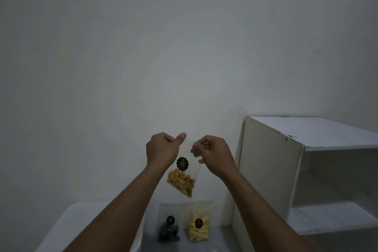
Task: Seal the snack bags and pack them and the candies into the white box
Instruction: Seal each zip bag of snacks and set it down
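Head view: both hands hold the snack bag [181, 176] up above the bench [61, 225], left hand [161, 149] and right hand [212, 154] pinching its open top. Sealing is under way; next, pressing the strip shut. 2 bags [185, 224] wait below.

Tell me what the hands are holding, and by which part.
Both hands, left and right, pinch the top edge of a clear plastic snack bag of golden-brown pieces.

Round black sticker with gold print [182, 163] on the clear plastic snack bag [182, 172]: text too blurred to read.
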The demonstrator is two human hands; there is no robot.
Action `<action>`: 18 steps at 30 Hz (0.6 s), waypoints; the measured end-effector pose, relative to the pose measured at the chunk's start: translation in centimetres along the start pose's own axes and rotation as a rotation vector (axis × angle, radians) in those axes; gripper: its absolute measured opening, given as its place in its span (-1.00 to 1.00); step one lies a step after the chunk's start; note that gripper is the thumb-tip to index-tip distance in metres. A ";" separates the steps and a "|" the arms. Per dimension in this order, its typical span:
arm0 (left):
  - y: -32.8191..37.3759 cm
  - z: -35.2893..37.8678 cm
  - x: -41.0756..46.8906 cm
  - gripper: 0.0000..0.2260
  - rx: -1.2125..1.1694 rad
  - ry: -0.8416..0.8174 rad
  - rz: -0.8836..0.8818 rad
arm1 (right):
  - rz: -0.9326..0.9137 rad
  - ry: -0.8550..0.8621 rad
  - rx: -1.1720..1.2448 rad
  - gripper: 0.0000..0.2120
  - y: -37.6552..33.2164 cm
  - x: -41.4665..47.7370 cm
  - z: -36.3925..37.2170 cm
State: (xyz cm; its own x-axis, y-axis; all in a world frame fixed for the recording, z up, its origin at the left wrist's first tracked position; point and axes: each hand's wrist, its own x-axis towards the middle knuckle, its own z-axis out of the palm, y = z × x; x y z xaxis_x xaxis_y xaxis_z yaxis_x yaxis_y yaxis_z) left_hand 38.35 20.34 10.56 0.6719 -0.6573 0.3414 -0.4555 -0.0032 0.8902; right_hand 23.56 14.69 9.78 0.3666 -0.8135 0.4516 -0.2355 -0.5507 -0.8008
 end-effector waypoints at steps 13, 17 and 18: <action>-0.3 0.7 0.2 -0.78 -0.453 -0.344 -0.215 | -0.017 -0.020 -0.068 -0.86 0.3 -0.8 0.7; -0.5 0.7 0.1 -0.83 -0.471 -0.362 -0.229 | -0.031 0.008 -0.088 -0.89 0.5 -1.0 0.8; -0.5 0.6 0.1 -0.86 -0.460 -0.367 -0.235 | -0.028 0.008 -0.088 -0.89 0.6 -1.0 0.9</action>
State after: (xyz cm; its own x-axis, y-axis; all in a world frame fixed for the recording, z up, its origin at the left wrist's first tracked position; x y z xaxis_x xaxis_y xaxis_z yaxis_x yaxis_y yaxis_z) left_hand 38.27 19.80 9.99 0.4423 -0.8943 0.0680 0.0324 0.0917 0.9953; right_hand 23.83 15.37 8.54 0.3672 -0.7988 0.4765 -0.3036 -0.5872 -0.7504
